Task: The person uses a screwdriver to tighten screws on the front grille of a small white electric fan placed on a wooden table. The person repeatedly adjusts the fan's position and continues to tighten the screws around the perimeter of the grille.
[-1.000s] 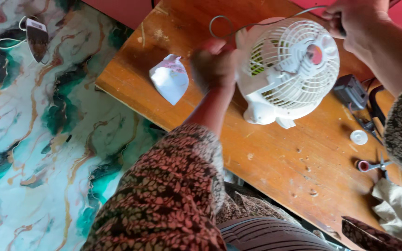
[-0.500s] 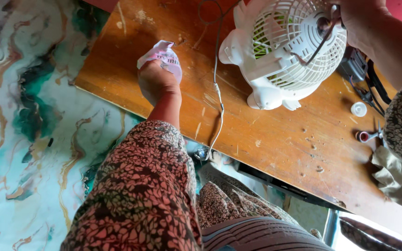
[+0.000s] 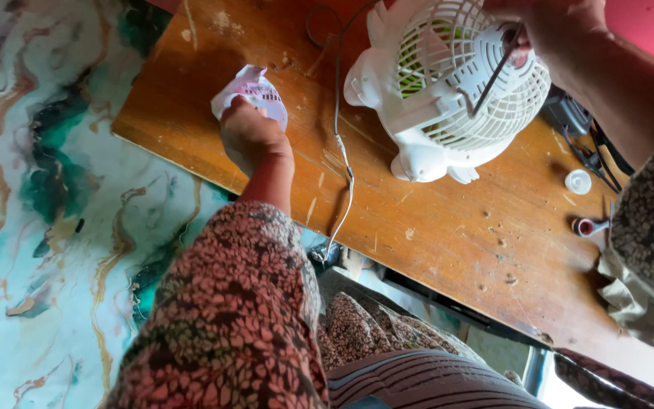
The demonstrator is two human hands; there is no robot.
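Head view: the left hand [image 3: 250,135] lies on the wooden table [image 3: 456,227] at about 10 o'clock in the picture, its grip closed on a crumpled white packet [image 3: 255,89] that it presses against the wood near the table's edge. The patterned sleeve runs from that hand down toward 6 o'clock. A white fan [image 3: 448,91] stands tilted on the table at 1 o'clock, its round grille facing the camera. The right hand [image 3: 550,30] reaches in from 2 o'clock, its grip tight on a thin dark tool [image 3: 491,79] whose tip touches the grille. A white cord [image 3: 340,151] runs from the fan's side down between packet and fan to the near table edge. A small white cap [image 3: 577,182] lies at 3 o'clock, just right of the fan. A marbled green and white floor [image 3: 39,227] fills the left.
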